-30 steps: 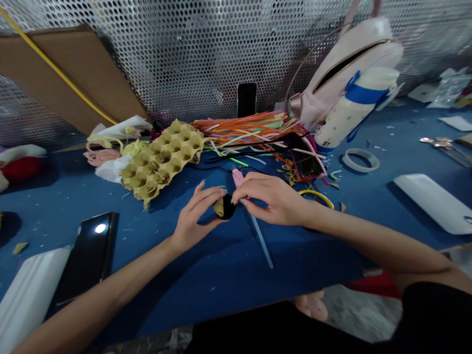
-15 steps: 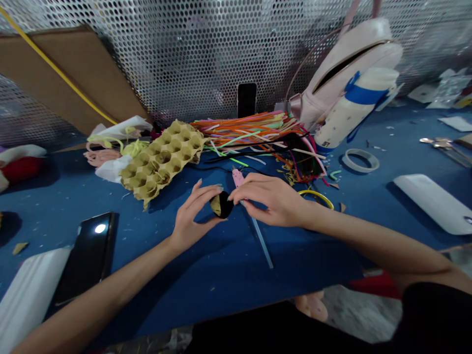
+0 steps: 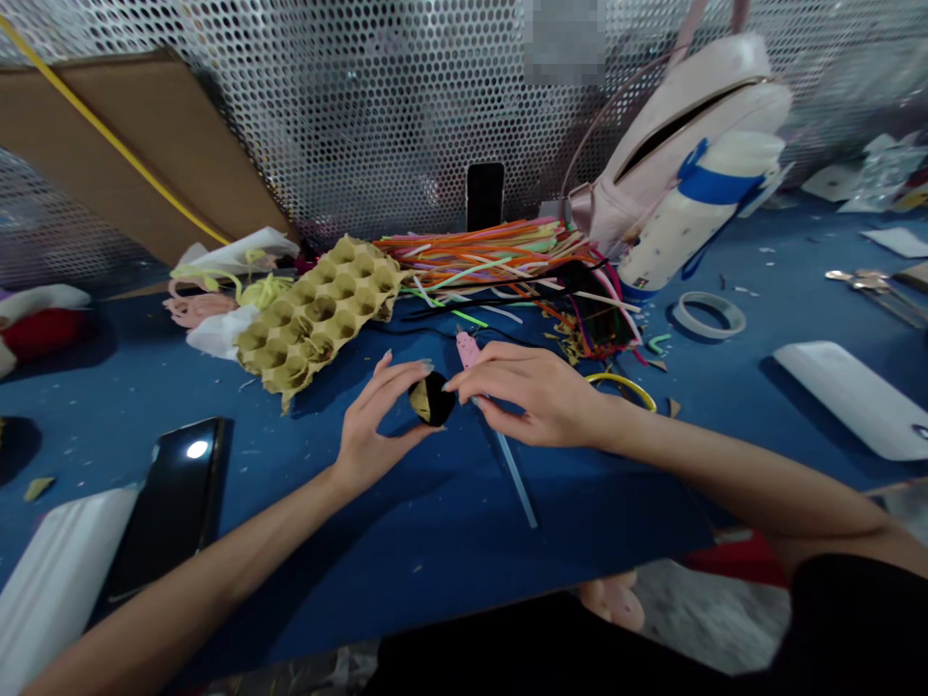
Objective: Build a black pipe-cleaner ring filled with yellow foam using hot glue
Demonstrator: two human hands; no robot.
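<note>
My left hand (image 3: 381, 411) grips a small round cup-like piece (image 3: 421, 399) between thumb and fingers. Part of this piece shows tan egg-carton pulp; the rest is covered in fuzzy black material. At its right side, my right hand (image 3: 533, 391) pinches the black edge with thumb and fingertips. Just behind the right hand lies a pink glue gun (image 3: 468, 348), partly covered by the fingers, with a clear glue stick (image 3: 516, 478) reaching toward the table's front edge. Up and to the left rests a tan egg carton (image 3: 326, 309).
Colourful pipe cleaners (image 3: 478, 253) lie behind my hands, near an upright phone (image 3: 485, 196). To the right are a tape roll (image 3: 709, 316), a bottle (image 3: 700, 213), a pink bag (image 3: 688, 116) and a white case (image 3: 855, 396). A dark phone (image 3: 174, 498) lies at left.
The cup piece and my left hand have shifted slightly left and turned a little, showing more tan pulp. My right fingertips stay at the black edge.
</note>
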